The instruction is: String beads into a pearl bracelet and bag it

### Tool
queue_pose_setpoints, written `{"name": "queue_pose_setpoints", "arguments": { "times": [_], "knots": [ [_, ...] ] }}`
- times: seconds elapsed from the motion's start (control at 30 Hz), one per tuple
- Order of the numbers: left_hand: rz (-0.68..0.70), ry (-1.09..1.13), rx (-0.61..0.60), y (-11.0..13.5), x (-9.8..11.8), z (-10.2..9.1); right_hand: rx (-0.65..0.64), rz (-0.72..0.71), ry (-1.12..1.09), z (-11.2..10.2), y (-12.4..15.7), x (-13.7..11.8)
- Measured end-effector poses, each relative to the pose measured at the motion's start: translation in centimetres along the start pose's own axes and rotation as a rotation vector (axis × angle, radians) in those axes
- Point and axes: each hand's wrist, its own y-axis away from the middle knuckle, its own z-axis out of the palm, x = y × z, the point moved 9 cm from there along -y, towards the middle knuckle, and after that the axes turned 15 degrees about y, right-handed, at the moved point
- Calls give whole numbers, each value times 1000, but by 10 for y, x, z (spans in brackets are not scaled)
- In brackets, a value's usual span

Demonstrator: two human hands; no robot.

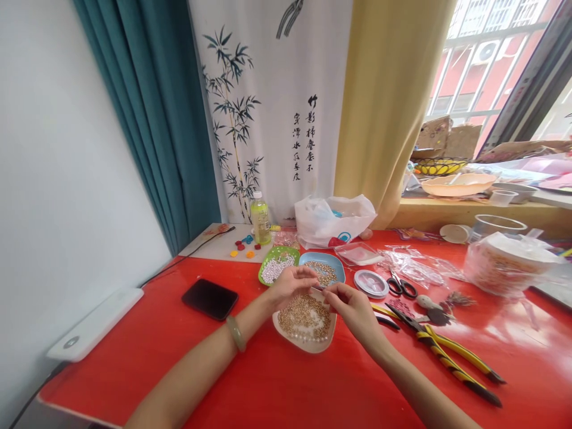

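My left hand, a pale green bangle on its wrist, hovers over the far edge of a white dish of small gold beads. Its fingers are bent and pressed together. Close beside it, my right hand pinches thumb against forefinger at the dish's right rim. Whatever lies between the fingertips of either hand is too small to make out. A row of white pearl beads shows along the dish's near side. Behind the hands are a green dish of white beads and a blue dish of gold beads.
A black phone lies to the left, near a white power strip. On the right are yellow-black pliers, scissors and a spool. A bottle and a white plastic bag stand at the back.
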Motion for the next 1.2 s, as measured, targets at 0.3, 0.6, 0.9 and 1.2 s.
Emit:
{"name": "queue_pose_setpoints", "arguments": {
  "times": [0.3,0.6,0.9,1.2],
  "knots": [
    [53,-233,-28,-1,10,2,-58,20,-148,5,-7,8],
    [84,-472,70,-10,35,-33,45,16,-234,-11,-5,1],
    [131,-847,114,-13,76,-75,37,35,-287,-8,-4,4],
    [74,-1069,15,-20,49,-89,23,33,-297,-4,-9,16]
  ]
}}
